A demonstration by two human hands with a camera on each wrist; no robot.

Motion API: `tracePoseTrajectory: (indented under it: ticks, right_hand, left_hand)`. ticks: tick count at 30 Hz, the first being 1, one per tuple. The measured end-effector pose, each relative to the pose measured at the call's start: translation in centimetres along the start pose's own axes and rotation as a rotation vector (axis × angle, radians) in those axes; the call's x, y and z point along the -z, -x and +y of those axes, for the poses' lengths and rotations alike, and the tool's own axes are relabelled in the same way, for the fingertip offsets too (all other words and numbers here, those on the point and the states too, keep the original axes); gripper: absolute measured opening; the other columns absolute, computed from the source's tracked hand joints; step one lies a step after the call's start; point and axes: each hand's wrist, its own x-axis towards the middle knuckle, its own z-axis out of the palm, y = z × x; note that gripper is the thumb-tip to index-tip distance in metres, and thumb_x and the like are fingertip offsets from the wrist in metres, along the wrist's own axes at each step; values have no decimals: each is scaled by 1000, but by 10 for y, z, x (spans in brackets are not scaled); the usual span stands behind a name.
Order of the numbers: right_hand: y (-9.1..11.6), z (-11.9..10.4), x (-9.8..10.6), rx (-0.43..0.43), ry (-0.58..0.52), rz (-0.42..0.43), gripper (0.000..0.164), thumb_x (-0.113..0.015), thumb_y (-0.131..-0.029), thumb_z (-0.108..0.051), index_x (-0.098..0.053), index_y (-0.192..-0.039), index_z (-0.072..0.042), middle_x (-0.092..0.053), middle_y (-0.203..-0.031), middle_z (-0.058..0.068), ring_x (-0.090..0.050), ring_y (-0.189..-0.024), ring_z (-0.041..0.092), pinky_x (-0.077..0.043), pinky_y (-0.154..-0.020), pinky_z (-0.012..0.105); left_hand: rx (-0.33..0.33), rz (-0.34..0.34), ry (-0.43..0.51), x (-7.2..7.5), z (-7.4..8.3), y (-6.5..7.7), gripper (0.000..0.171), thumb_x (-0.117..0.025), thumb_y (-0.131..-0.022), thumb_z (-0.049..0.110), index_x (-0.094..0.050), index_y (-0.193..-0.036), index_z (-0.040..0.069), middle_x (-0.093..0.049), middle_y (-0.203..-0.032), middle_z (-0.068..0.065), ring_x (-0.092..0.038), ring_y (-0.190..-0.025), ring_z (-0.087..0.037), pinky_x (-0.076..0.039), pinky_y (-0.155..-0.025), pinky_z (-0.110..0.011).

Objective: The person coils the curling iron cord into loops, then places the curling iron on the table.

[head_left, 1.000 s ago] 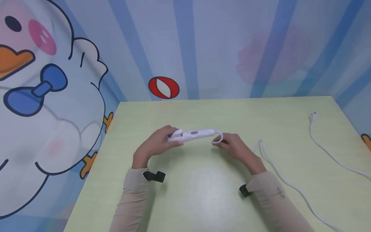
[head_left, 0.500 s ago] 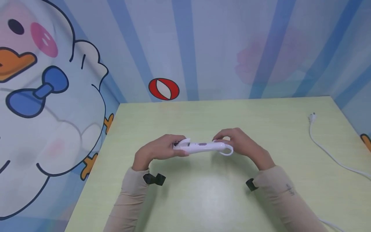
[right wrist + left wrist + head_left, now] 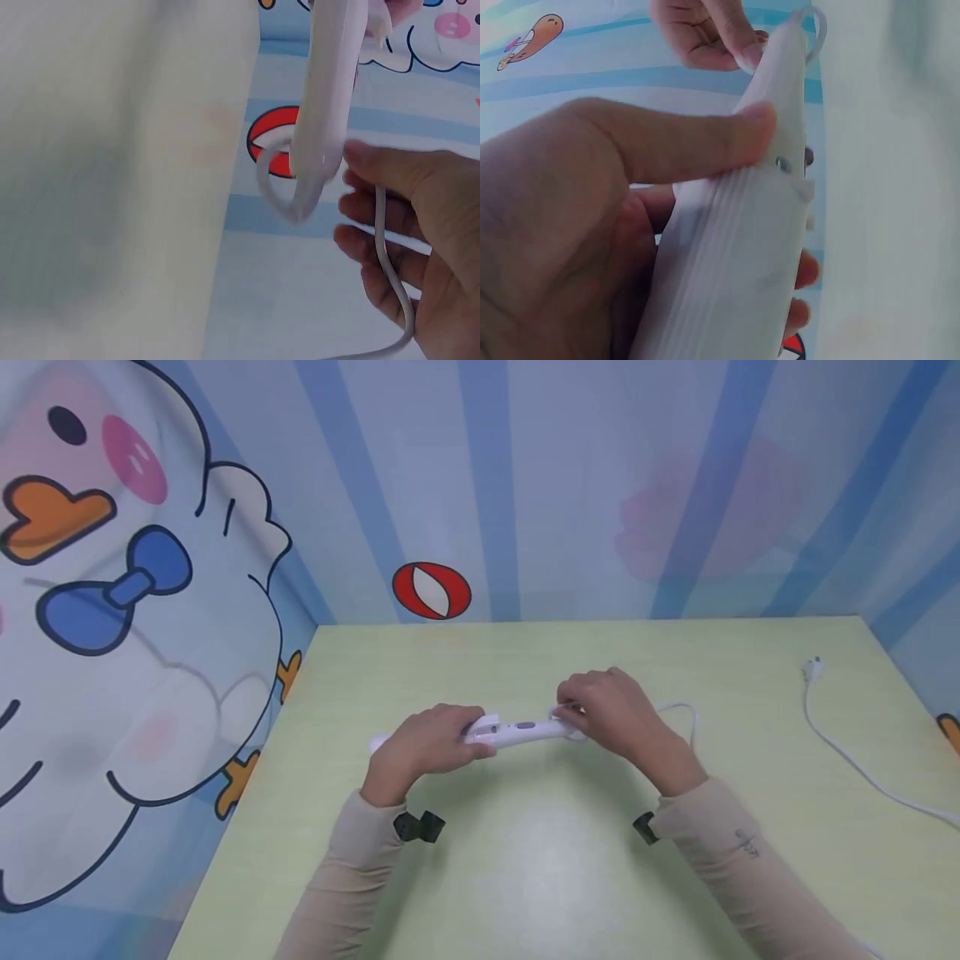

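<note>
A white curling iron (image 3: 517, 733) with a small oval control panel is held level above the table. My left hand (image 3: 431, 739) grips it around the clamp end, with the thumb pressed along the ribbed white body (image 3: 720, 255) in the left wrist view. A white tip pokes out behind that hand. At the handle's other end, my right hand (image 3: 611, 714) pinches the white cord (image 3: 381, 232) between thumb and fingers. In the right wrist view the cord loops out of the handle's end and runs down across the palm.
The cord's plug (image 3: 812, 668) lies at the right back of the pale green table (image 3: 525, 877), its cord trailing off the right edge. More cord (image 3: 678, 706) arches behind the right hand. A cartoon-printed wall (image 3: 570, 485) stands along the back and left.
The curling iron dipped toward me, then rose slightly and shifted left. My right hand has moved up against the handle's end, drawing the cord with it. The left hand keeps its grip.
</note>
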Motion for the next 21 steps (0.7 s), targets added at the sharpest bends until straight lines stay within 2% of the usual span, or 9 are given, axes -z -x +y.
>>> tracePoseTrajectory:
  ticks: [3,6,11,16,21]
  right_hand:
    - [2,-4,-10,-59,-21,45,10,-67,-85,-22,-63,-79,-15,-57,-69,-6,-44,-54,10,-35,-55,30]
    - [5,-8,-18,-153,-84,58,9,-63,-88,-20,-65,-89,-11,-59,-74,-2,-46,-58,12,-38,-54,29]
    - [10,-16,-27,-293,-286,57,20,-56,-92,-12,-63,-108,-3,-61,-89,7,-49,-64,15,-41,-56,28]
    - [15,-18,-31,-356,-418,80,25,-54,-93,-10,-60,-115,0,-64,-91,10,-58,-70,14,-45,-57,26]
    - [20,-16,-34,-385,-488,99,27,-55,-93,-12,-60,-117,0,-68,-90,9,-65,-74,16,-48,-56,25]
  left_hand:
    - [12,29,-30,-6,-1,-6,31,-62,-84,44,-54,-103,20,-55,-82,6,-52,-71,-13,-40,-60,-29]
    - [24,64,-46,-12,-4,-9,34,-59,-86,45,-52,-106,19,-53,-82,4,-51,-71,-14,-39,-59,-29]
    - [71,180,-59,-17,-8,-12,35,-56,-87,48,-50,-106,19,-51,-79,3,-49,-68,-13,-38,-56,-29]
    - [77,283,-58,-17,-8,-15,36,-55,-86,51,-50,-102,19,-50,-73,3,-49,-62,-13,-37,-50,-29]
    - [99,326,-12,-16,-6,-17,36,-55,-86,51,-52,-101,19,-51,-72,3,-49,-61,-13,-38,-50,-29]
